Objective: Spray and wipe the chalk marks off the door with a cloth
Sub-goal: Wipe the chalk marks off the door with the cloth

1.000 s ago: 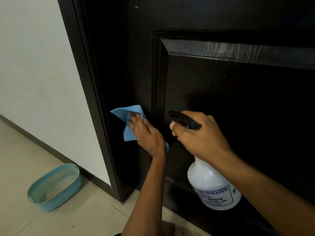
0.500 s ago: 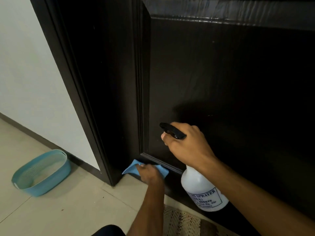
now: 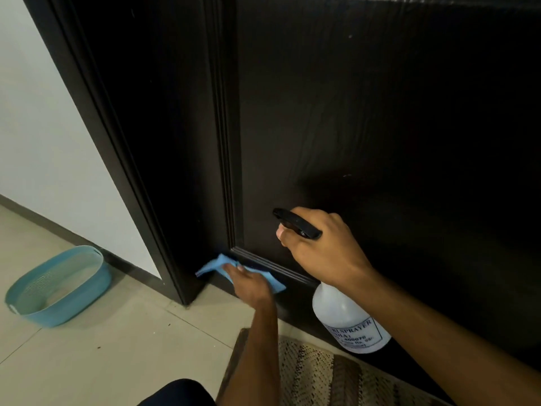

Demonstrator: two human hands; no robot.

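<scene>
Now low on the door [image 3: 380, 127], left hand [image 3: 251, 284] still pressing cloth [image 3: 210, 265], right hand's fingers [image 3: 285, 234] still gripping sprayer [image 3: 348, 323].

The left hand [image 3: 251, 284] presses a cloth [image 3: 212, 266] against the door [image 3: 380, 112] low down, below the panel moulding. Right of it, the right hand [image 3: 319, 250] holds a spray bottle [image 3: 348, 326] before the door. A doormat [image 3: 319, 373] lies beneath them. A basket [image 3: 58, 284] sits on the floor [image 3: 117, 347] far left, beside the wall [image 3: 38, 127].
</scene>
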